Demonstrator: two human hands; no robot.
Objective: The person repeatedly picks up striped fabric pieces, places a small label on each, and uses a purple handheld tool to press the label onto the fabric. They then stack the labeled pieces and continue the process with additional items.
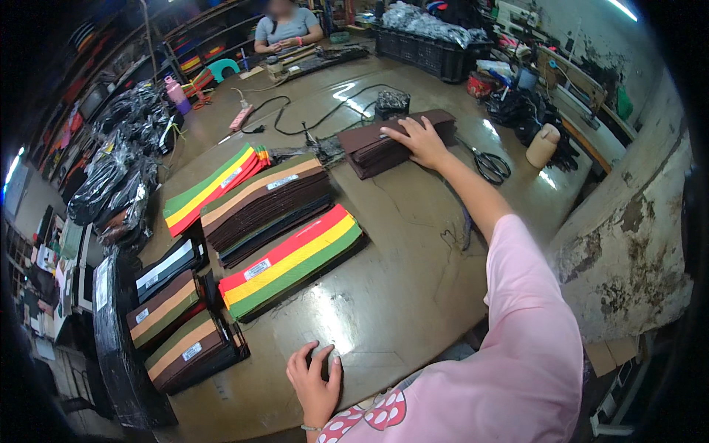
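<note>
My right hand (419, 142) reaches far out and lies on top of a stack of dark brown fabric pieces (362, 151), its fingers spread. My left hand (316, 378) rests on the table close to its near edge, fingers apart and slightly bent, with nothing visibly held. Left of centre lies a red, yellow and green striped stack (292, 262). Behind it sits a thick stack of brown, tan and olive strips (266, 199), and beside that a second red, yellow and green stack (214, 188). Several of these stacks carry small white labels.
Smaller striped stacks (188, 347) and a black plastic-wrapped bundle (122, 347) line the left edge. Black-handled scissors (491, 167) lie right of the brown stack. A black cable (284, 111) crosses the far table. A person (288, 29) sits opposite, near a black crate (421, 55).
</note>
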